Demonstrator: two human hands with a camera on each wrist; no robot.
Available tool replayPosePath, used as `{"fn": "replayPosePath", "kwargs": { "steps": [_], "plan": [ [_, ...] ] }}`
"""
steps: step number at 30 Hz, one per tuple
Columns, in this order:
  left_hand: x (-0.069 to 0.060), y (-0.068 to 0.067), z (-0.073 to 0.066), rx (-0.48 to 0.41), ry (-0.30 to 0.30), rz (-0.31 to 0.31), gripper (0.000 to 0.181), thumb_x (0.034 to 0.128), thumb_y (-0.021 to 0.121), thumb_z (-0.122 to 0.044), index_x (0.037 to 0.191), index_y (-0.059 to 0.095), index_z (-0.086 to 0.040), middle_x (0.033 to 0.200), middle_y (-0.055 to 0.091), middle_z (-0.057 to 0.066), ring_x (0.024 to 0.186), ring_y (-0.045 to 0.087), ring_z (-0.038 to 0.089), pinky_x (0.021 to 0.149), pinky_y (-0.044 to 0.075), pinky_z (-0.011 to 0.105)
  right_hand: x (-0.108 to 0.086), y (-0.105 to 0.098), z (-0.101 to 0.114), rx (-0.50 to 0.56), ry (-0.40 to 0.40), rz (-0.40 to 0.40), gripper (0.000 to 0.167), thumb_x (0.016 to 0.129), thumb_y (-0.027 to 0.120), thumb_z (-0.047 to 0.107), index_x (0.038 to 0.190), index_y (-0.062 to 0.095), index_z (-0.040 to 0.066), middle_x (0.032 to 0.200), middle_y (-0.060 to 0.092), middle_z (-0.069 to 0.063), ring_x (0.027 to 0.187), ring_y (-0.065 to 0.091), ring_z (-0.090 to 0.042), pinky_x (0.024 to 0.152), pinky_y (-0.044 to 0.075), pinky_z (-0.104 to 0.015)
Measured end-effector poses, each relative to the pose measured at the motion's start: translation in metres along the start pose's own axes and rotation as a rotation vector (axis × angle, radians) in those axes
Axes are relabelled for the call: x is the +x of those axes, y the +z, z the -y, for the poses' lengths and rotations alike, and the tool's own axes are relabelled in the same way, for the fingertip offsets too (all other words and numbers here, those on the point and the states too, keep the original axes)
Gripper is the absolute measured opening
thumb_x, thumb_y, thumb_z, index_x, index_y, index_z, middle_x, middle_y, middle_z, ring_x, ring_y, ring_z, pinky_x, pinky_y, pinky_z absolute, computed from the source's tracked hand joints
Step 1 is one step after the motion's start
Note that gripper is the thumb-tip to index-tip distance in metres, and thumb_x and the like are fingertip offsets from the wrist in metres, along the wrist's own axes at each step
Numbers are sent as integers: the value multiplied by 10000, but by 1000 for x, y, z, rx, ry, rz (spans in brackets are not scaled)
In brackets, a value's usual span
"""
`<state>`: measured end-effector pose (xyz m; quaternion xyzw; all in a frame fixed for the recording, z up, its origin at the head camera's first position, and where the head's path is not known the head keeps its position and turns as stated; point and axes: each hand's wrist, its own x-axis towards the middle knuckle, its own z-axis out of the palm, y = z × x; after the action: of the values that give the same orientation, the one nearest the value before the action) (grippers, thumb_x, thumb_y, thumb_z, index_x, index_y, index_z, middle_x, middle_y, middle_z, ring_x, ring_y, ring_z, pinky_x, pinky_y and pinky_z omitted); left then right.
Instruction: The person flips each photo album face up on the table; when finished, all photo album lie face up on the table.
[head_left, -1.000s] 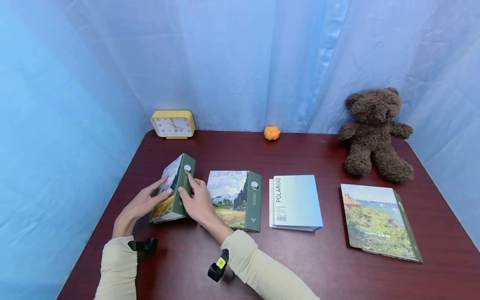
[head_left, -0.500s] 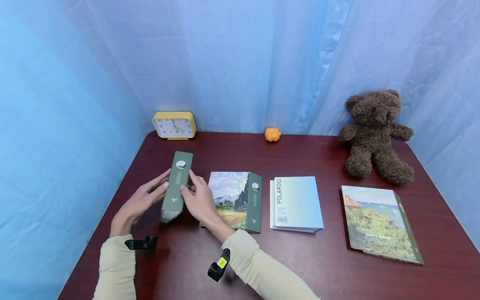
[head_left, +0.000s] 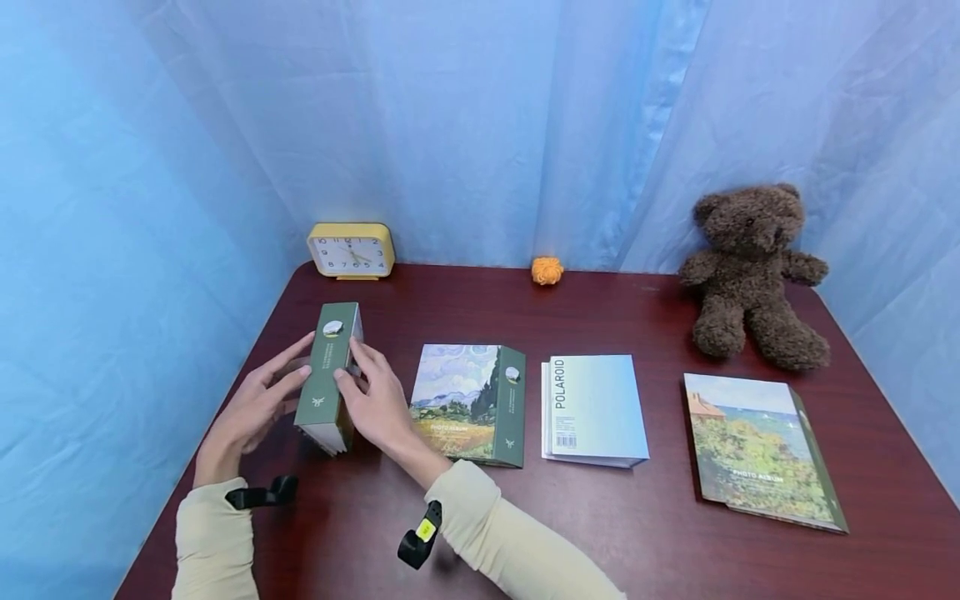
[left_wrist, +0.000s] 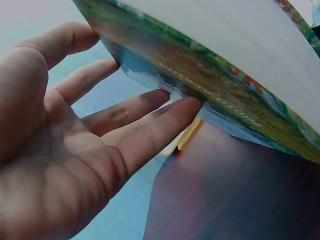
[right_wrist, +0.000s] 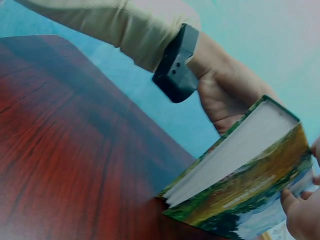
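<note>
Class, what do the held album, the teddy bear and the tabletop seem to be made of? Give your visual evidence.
Held album: probably printed card covers around pale paper pages; its edges look stiff and straight.
Teddy bear: plush fabric, judging by its fuzzy, matte brown surface.
Tabletop: wood or wood-look laminate; dark-red streaks, slight sheen.

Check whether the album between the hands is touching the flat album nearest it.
Apart. The head view shows bare tabletop between the held album and the nearest flat album, with the right hand partly over the gap.
</note>
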<state>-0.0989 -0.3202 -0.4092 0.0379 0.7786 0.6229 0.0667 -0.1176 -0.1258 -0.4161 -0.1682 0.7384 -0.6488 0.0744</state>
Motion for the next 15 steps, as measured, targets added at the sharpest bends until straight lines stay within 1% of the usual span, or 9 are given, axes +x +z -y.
{"fn": "replayPosePath", "kwargs": {
  "steps": [5,7,9,11,15],
  "plan": [
    [-1,-5,-2,-5,37,-20,558,1011,483,-233,1526,271,-201,1280,498,-6,1005,644,48,786,562,257,-2,7,-8,-76,-30,17,524,1012,415,417,1506,276,311,1530,332,84,1378,351,-87,1088,373,-288],
    [-1,-6,-4,6,48,-31,553,1009,485,-219,1522,283,-168,1250,507,-27,986,647,48,771,564,251,-3,9,-11,-101,-30,23,516,1018,374,449,1507,251,340,1537,320,94,1390,334,-91,1100,358,-311],
    [-1,-6,-6,38,53,-47,548,1008,486,-217,1516,293,-143,1240,504,-15,965,647,43,751,566,247,-4,11,-12,-113,-20,29,509,1021,353,456,1507,251,344,1539,321,89,1398,327,-103,1112,343,-335],
    [-1,-6,-9,89,48,-72,544,1006,491,-232,1510,310,-132,1250,498,21,934,645,30,728,566,242,-3,13,-15,-124,-10,27,500,1023,348,449,1503,272,334,1540,332,67,1408,324,-128,1126,322,-341],
    [0,-7,-14,176,11,-105,560,993,517,-276,1502,330,-137,1318,452,130,887,638,0,694,563,245,-2,16,-20,-159,7,37,492,1023,364,423,1498,308,305,1541,341,26,1417,322,-177,1140,300,-340]
  ]
}}
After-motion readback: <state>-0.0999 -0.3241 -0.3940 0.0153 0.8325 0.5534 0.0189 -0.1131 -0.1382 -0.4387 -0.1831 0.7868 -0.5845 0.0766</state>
